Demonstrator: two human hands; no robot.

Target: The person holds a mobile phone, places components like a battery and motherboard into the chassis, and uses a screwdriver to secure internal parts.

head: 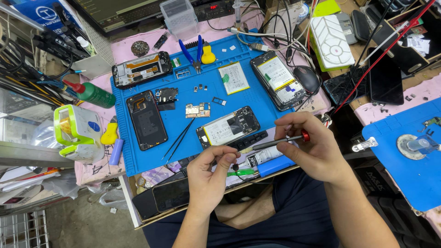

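1. Head view: my right hand is closed around a slim screwdriver with a red cap, its shaft lying nearly level and pointing toward my left hand.
2. My left hand pinches at the driver's tip with thumb and fingers; whether a bit or a small screw sits between them I cannot tell, as the fingers hide it.
3. Just beyond both hands lies an opened phone on the blue work mat, battery and board exposed; it is the nearest device to the tip.
4. Black tweezers lie on the mat beyond my left hand, off to its left, loose and untouched.
5. To do this well, I judge that I should keep the right hand steady and let the left fingertips do the fine work, holding the tip over the mat so anything dropped lands there and not in my lap.
6. Further from my grip, two more opened phones and a loose battery lie on the mat, well apart from my hands.
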